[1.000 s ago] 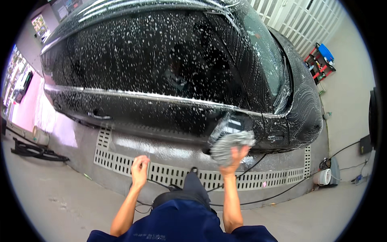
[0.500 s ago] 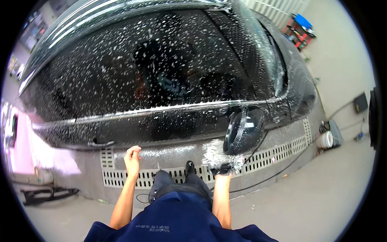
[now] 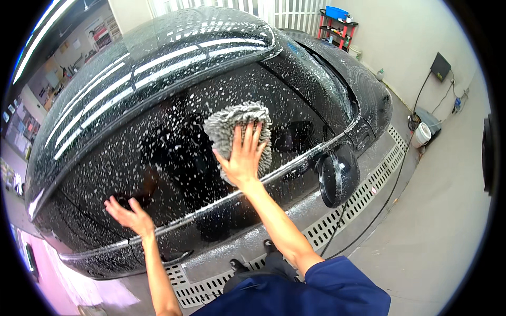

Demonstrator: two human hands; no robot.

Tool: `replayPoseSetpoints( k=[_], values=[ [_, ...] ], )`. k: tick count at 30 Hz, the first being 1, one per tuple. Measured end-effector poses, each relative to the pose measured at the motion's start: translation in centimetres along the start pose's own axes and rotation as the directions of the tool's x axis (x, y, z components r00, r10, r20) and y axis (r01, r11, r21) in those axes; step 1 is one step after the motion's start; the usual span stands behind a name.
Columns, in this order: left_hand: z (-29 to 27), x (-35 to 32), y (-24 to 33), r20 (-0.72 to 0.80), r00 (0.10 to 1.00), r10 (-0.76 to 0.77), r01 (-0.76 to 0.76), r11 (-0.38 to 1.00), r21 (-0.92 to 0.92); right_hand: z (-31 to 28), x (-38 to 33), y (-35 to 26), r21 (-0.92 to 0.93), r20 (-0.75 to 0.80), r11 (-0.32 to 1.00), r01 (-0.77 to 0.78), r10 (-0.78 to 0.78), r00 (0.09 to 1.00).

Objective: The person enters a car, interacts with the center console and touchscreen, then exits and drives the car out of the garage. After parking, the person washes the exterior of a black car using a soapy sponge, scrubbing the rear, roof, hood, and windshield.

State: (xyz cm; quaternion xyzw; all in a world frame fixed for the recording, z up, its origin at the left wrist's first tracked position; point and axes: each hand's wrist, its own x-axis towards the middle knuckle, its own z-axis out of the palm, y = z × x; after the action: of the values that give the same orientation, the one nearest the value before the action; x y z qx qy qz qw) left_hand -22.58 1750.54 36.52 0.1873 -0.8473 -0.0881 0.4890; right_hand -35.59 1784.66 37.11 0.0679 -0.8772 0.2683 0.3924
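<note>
A grey shaggy wash mitt [image 3: 224, 126] lies against the foam-spotted dark side window [image 3: 184, 121] of a black car [image 3: 95, 247]. My right hand [image 3: 243, 160] rests flat on the back of the mitt, fingers spread, pressing it to the glass. To the left, my left hand [image 3: 130, 217] is open with fingers apart, at the lower part of the window. Whether it touches the glass I cannot tell. Right of my right forearm, the black door mirror [image 3: 339, 176] sticks out, wet with suds.
A slotted drain grate [image 3: 321, 231] runs along the floor beside the car, and a black hose [image 3: 387, 203] crosses it. A white bucket [image 3: 421, 135] stands at the right. Behind the car's front is a red and black cart [image 3: 337, 31] with a blue bin on top.
My right hand and the mitt have moved up and left from beside the door mirror onto the side window. My left hand has risen to the window. The view has tilted upward.
</note>
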Motion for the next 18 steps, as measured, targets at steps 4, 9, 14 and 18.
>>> replayPoseSetpoints(
  k=[4,9,14,18],
  values=[
    [-0.4,0.8,-5.0,-0.021,0.995,0.094,-0.090,0.985,0.146,-1.6,1.3,11.8,-0.189,-0.138,0.977,0.099,-0.126,0.982],
    [1.0,0.5,-5.2,-0.122,0.984,0.127,-0.115,0.989,0.097,-1.9,0.1,27.4,0.565,-0.260,0.479,-0.672,0.876,0.405],
    [-0.5,0.6,-5.0,-0.037,0.990,0.138,-0.132,0.982,0.136,2.1,-3.4,5.2,0.471,-0.296,0.841,-0.267,0.436,0.850],
    [-5.8,2.0,-4.5,0.362,0.922,0.136,-0.097,0.987,-0.125,7.0,-12.7,-22.3,0.272,-0.160,0.962,0.039,0.005,0.987]
  ],
)
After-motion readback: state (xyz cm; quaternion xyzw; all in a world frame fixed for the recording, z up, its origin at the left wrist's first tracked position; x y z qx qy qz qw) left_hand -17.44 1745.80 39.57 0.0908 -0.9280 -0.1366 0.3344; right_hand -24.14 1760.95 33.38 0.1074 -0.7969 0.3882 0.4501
